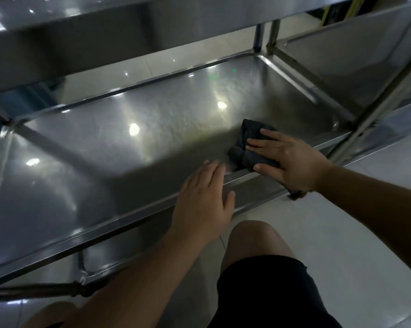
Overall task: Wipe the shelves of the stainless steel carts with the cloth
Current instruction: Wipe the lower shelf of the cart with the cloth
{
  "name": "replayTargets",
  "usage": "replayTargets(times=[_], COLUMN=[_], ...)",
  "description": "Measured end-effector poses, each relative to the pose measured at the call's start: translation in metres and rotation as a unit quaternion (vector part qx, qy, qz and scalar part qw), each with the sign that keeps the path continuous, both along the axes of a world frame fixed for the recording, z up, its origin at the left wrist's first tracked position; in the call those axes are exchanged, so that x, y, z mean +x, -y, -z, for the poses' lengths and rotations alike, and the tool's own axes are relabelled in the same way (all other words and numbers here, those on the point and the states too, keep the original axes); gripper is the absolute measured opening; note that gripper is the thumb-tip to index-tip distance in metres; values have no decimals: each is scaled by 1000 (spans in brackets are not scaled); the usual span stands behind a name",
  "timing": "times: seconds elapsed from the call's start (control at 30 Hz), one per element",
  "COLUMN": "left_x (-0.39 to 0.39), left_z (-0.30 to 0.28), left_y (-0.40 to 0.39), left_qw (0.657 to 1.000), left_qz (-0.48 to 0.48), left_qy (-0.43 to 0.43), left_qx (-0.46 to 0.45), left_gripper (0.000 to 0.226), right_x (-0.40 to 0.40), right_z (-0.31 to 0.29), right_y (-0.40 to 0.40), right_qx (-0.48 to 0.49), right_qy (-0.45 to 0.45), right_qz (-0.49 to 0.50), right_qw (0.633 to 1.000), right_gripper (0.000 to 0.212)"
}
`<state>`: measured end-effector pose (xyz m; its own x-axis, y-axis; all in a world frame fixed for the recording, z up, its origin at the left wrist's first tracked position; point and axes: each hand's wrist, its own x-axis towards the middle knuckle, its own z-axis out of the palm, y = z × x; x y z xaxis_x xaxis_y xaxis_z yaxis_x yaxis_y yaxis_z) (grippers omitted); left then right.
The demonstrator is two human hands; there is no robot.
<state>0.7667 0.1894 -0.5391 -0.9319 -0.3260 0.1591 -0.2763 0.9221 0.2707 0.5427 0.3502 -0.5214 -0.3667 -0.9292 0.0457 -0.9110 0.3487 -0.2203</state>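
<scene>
Knees (251, 235) in black shorts (270, 292) are seen nearest, above a pale tiled floor (341, 233). Just beyond, the left hand (204, 197) is laid flat on the front rim of the lower shelf (105, 143), fingers straight and together, nothing held. To its right, the right hand (292, 162) is pressed with spread, straight fingers onto a dark cloth (247, 143), which is bunched on the shelf near the front right corner. Farther off, an upper shelf (105, 31) is seen overhead, and a second cart (353, 55) stands just beside at right.
</scene>
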Motion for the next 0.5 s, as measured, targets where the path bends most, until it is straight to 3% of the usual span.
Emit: replayTargets(times=[0.3, 0.5], left_x=[-26, -25], left_z=[14, 15], left_y=[-20, -18], left_qw=[995, 992], left_qz=[32, 40], left_qy=[58, 59], left_qx=[-80, -105], left_gripper=[81, 86], right_x=[-76, -96], right_z=[-4, -1], right_y=[-65, -38], right_qx=[78, 142], right_qy=[-7, 10], right_qz=[176, 306], right_qw=[981, 941], right_gripper=[91, 75])
